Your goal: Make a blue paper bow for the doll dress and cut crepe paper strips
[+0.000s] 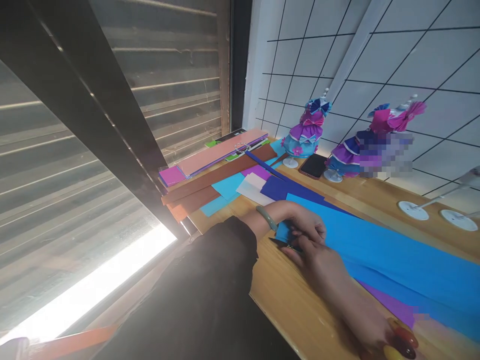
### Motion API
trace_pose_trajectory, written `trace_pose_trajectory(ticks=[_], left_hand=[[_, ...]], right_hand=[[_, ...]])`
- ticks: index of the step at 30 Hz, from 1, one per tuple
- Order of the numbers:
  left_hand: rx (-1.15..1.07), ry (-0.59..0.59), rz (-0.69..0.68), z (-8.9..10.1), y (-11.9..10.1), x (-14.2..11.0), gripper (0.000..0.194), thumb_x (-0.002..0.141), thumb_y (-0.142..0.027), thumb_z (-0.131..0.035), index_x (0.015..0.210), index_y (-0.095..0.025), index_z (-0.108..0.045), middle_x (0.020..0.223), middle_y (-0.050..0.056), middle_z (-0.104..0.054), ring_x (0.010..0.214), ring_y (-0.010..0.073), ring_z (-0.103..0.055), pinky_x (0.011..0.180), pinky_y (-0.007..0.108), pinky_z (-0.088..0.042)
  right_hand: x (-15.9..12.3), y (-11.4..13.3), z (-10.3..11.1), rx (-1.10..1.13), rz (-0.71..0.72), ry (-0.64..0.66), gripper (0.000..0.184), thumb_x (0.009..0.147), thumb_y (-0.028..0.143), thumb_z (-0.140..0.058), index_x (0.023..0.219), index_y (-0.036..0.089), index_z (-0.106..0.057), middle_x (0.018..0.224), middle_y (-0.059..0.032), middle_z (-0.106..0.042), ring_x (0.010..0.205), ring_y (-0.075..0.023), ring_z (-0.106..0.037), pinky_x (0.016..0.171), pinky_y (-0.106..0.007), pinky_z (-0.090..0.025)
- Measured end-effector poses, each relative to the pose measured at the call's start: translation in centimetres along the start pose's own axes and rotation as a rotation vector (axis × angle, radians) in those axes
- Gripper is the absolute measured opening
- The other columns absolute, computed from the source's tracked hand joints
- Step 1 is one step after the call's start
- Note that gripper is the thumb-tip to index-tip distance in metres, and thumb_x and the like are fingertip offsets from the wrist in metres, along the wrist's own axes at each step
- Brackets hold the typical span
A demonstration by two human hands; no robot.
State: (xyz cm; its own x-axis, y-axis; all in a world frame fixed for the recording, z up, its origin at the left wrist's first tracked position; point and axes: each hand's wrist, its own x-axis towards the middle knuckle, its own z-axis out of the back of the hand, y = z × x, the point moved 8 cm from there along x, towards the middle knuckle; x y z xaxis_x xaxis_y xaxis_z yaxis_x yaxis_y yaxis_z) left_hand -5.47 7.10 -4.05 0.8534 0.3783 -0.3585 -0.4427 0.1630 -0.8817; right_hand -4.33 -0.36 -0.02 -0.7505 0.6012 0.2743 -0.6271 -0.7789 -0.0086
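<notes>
My left hand point(305, 224), in a black sleeve with a pale green bangle, is closed on the near corner of a long bright blue paper sheet point(393, 255) lying across the wooden table point(288, 305). Just in front of it, my right hand point(318, 260), with amber beads at the wrist, is closed around a dark pointed tool point(280, 243), apparently scissors. The tool's tip sits at the sheet's corner. A purple sheet point(393, 307) shows under the blue one.
Loose coloured sheets point(225, 187) and long brown strips point(221, 175) lie at the far left of the table, beside a metal shutter. Two paper-dressed figures on stands point(307, 132), a phone point(313, 166) and white round stand bases point(412, 210) line the tiled wall.
</notes>
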Motion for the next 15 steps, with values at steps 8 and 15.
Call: trace_pose_trajectory(ticks=[8, 15], left_hand=[[-0.011, 0.001, 0.048, -0.2, -0.9, -1.1, 0.029, 0.076, -0.047, -0.055, 0.073, -0.018, -0.052, 0.049, -0.003, -0.050, 0.038, 0.0090, -0.043, 0.037, 0.021, -0.029], [-0.017, -0.022, 0.175, 0.3, -0.5, -1.4, 0.028, 0.074, -0.045, -0.059, 0.084, -0.019, -0.055, 0.050, -0.005, -0.054, 0.039, 0.0079, -0.047, 0.039, 0.019, -0.033]], right_hand=[[-4.4, -0.6, 1.9, 0.199, -0.045, 0.145, 0.030, 0.086, 0.049, -0.042, 0.090, 0.023, -0.057, 0.081, -0.0051, -0.069, 0.072, -0.0218, -0.066, 0.055, -0.029, -0.046], [-13.3, -7.5, 5.0, 0.240, -0.302, 0.135, 0.024, 0.084, 0.042, -0.049, 0.097, 0.024, -0.057, 0.097, -0.0070, -0.067, 0.085, -0.0199, -0.064, 0.068, -0.029, -0.052]])
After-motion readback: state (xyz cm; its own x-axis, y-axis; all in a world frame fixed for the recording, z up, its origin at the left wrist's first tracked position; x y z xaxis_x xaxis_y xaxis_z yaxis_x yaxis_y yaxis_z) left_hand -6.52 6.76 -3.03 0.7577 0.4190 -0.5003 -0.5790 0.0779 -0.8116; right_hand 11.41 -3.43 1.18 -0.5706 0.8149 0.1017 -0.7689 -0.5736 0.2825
